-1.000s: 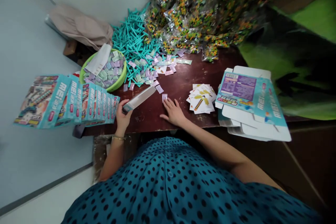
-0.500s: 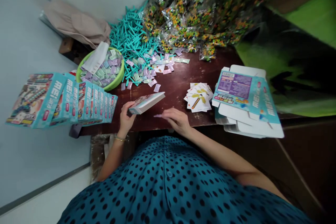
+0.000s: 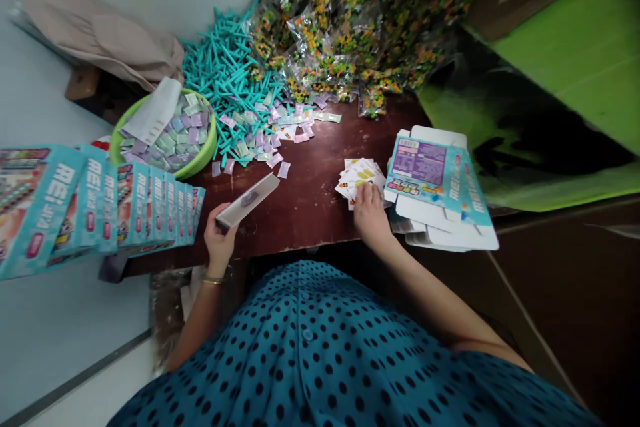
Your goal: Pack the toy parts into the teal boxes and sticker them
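Note:
My left hand [image 3: 219,235] is wrapped round the near end of a small cardboard box [image 3: 250,199], tilted above the table with its open side towards me. Something purplish, perhaps a sachet, shows inside it. My right hand [image 3: 373,217] lies over a loose pile of white printed cards [image 3: 357,177], its fingers bent and pressed together on the cards at the near side. The fingertips partly cover the top cards.
Filled boxes [image 3: 145,203] stand in a row at left. Behind are a green basin [image 3: 213,147] of sachets, a heap of teal sticks [image 3: 225,60], loose sachets [image 3: 275,159] and bags of coloured beads [image 3: 325,33]. Flat box blanks [image 3: 435,177] are stacked at right on the dark table [image 3: 310,203].
My right hand has let go of a small purple sachet and moved right onto the cards. The box in my left hand has turned so its open side shows. The view has shifted right.

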`<state>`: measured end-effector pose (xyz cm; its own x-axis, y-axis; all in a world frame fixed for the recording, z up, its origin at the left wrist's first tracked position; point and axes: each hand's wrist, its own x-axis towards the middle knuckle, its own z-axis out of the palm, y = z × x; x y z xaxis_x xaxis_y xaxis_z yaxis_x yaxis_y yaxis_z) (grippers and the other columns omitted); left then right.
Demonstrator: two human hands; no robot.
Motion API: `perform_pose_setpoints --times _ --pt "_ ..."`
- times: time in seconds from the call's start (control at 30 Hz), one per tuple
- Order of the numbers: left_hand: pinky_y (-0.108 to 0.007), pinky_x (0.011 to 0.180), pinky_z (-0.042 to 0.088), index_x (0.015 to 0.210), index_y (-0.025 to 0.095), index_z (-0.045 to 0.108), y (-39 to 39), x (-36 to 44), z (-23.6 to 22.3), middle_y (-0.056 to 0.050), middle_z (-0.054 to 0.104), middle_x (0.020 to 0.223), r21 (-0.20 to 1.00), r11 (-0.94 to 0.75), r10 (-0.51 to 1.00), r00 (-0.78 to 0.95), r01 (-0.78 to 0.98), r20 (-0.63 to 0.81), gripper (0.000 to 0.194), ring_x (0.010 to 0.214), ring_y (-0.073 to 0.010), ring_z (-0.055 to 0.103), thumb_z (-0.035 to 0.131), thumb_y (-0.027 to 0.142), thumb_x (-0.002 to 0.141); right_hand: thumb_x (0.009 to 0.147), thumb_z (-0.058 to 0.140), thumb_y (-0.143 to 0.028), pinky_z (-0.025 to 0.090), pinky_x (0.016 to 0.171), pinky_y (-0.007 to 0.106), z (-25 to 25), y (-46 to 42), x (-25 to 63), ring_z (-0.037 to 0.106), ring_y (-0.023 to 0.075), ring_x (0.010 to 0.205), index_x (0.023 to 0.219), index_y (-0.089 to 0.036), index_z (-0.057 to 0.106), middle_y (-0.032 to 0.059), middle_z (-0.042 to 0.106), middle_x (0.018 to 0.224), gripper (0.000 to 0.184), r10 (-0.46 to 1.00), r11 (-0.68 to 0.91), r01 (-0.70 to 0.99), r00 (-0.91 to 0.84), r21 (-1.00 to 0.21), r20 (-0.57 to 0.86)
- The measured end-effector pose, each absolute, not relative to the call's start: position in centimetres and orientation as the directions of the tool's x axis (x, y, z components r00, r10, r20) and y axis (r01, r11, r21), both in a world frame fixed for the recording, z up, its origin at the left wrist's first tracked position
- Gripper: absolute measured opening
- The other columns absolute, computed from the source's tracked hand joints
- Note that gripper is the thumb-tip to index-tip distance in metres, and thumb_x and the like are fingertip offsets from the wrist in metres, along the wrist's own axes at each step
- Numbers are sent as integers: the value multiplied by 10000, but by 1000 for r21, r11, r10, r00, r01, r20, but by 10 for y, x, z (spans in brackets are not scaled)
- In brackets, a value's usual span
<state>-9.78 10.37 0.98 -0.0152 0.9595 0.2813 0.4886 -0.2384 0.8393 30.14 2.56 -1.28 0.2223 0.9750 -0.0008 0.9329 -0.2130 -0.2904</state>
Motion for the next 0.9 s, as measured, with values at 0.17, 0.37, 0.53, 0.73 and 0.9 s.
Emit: perform_pose_setpoints --times 0.17,0.37,0.53,0.73,0.9 --pt "-359 943 600 1233 162 623 115 -66 7 -110 718 1173 898 -200 978 20 392 209 563 1035 -224 719 811 464 797 906 358 -35 352 1220 607 -20 9 318 299 423 1539 1519 88 386 335 369 1590 625 999 -46 976 48 -215 6" --pt "-375 977 587 1216 166 628 120 -45 4 -127 716 1166 897 -237 971 127 372 204 528 1067 -239 717 783 484 824 1001 394 -148 546 1061 433 -23 13 322 632 276 1244 1276 -144 692 173 679 1321 406 988 66 930 -11 -362 151" --pt "-397 947 605 1201 159 616 114 -49 -7 -131 726 1133 929 -177 984 50 325 170 594 1016 -246 735 820 515 772 1043 453 -278 559 817 350 -24 21 326 680 242 921 892 -181 713 121 728 961 316 962 50 929 53 -366 267" --pt "-408 885 627 1098 159 620 109 -60 -14 -113 747 1016 948 -108 991 -43 298 126 618 901 -243 753 855 568 699 1052 486 -398 514 736 319 7 19 328 661 227 834 990 -186 678 122 711 1009 293 938 -5 926 135 -378 319" --pt "-399 869 629 1072 157 631 107 -58 -12 -105 752 988 954 -109 990 -52 277 129 629 875 -236 754 856 596 682 1042 450 -268 532 845 341 17 23 330 692 244 978 1083 -187 721 134 732 1131 286 931 -7 912 155 -411 329"
